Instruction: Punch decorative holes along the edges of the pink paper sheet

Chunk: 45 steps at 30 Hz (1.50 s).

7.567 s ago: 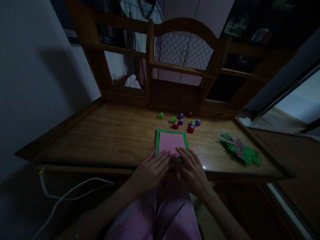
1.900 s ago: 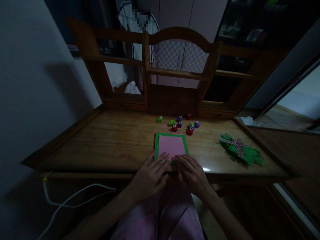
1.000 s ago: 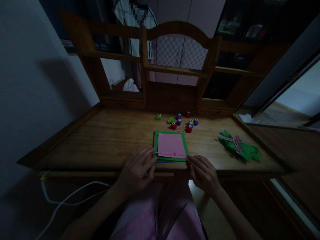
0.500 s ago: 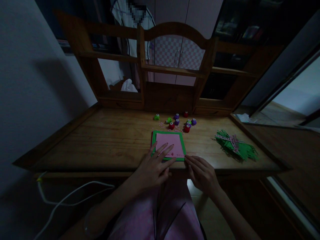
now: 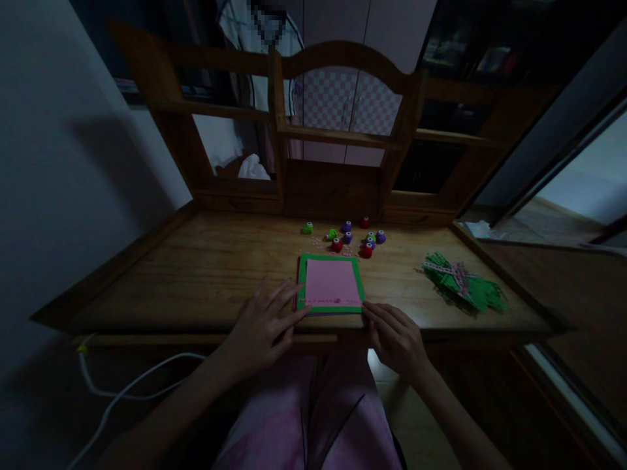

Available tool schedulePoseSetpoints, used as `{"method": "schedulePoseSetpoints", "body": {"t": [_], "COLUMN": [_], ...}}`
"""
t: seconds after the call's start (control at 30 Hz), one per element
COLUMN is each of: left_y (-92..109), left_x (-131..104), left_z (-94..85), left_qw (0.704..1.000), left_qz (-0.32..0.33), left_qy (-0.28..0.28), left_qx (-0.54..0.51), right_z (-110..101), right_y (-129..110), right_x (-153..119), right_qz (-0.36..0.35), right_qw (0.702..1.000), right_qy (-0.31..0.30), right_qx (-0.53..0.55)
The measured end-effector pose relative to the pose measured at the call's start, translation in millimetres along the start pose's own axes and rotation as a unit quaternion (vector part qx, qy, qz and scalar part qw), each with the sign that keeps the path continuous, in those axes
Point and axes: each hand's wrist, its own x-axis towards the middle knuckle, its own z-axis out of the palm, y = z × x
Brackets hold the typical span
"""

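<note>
A pink sheet of paper [image 5: 333, 277] lies on a slightly larger green sheet [image 5: 360, 281] at the desk's front edge. Along the lower part of the pink sheet runs a thin pink decorative paper strip [image 5: 318, 300] with a small darker motif near its middle. My left hand [image 5: 267, 320] has its fingers spread, tips at the green sheet's left edge and lower left corner, by the strip's left end. At the lower right corner, my right hand [image 5: 396, 336] is closed, its fingertips pinched where the strip's right end appears to meet them; the exact grip is partly hidden.
Several small craft punches [image 5: 367, 250] in red, purple and green stand behind the sheets, among scattered pink paper bits [image 5: 316, 243]. A pile of green cut paper strips [image 5: 473, 290] with pink ones on top lies at the right. A wooden shelf [image 5: 333, 189] closes off the desk's back.
My left hand has slid left off the pink sheet to its left side, uncovering the sheet and the whole strip. My right hand has stayed at the lower right corner.
</note>
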Motion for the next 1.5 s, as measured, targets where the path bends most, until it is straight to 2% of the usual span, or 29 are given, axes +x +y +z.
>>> {"method": "schedulePoseSetpoints", "body": {"t": [0.17, 0.27, 0.37, 0.47, 0.5, 0.57, 0.63, 0.7, 0.83, 0.93, 1.03, 1.2, 1.37, 1.5], "left_y": [-6, -7, -10, -18, -22, -30, -37, -43, -51, -56, -60, -61, -59, -62], "left_x": [-11, -13, -5, 15, 24, 41, 55, 63, 69, 72, 73, 73, 75, 76], "left_z": [-4.7, -5.2, -6.9, -9.6, -9.4, -5.3, 3.5, 14.8, 31.4, 34.4, 33.8, 30.3, 25.6, 28.7], "left_qw": [1.0, 0.998, 0.979, 0.948, 0.943, 0.941, 0.938, 0.94, 0.92, 0.895, 0.885, 0.875, 0.873, 0.863], "left_qz": [-0.01, -0.039, -0.137, -0.228, -0.238, -0.215, -0.201, -0.182, -0.164, -0.178, -0.181, -0.178, -0.17, -0.163], "left_qy": [0.01, 0.046, 0.115, 0.135, 0.122, 0.057, 0.009, -0.027, -0.066, -0.104, -0.122, -0.143, -0.157, -0.162], "left_qx": [0.004, -0.026, -0.101, -0.175, -0.196, -0.254, -0.282, -0.289, -0.349, -0.396, -0.411, -0.426, -0.428, -0.45], "right_z": [2, 2, -1, -7, -8, -8, -5, 1, 17, 28, 34, 38, 39, 41], "right_y": [0, -2, -6, -10, -10, -11, -12, -13, -17, -18, -17, -18, -22, -25], "right_x": [1, 5, 14, 31, 38, 55, 72, 87, 108, 116, 121, 126, 124, 123], "right_qz": [0.007, 0.035, 0.092, 0.147, 0.151, 0.145, 0.122, 0.096, 0.077, 0.104, 0.129, 0.125, 0.123, 0.115], "right_qw": [1.0, 0.999, 0.993, 0.981, 0.98, 0.981, 0.982, 0.978, 0.962, 0.938, 0.911, 0.887, 0.892, 0.89], "right_qy": [0.011, 0.006, 0.04, 0.083, 0.085, 0.052, -0.033, -0.092, -0.175, -0.225, -0.268, -0.286, -0.255, -0.243], "right_qx": [0.011, 0.032, 0.066, 0.095, 0.099, 0.114, 0.143, 0.16, 0.196, 0.243, 0.287, 0.339, 0.353, 0.369]}}
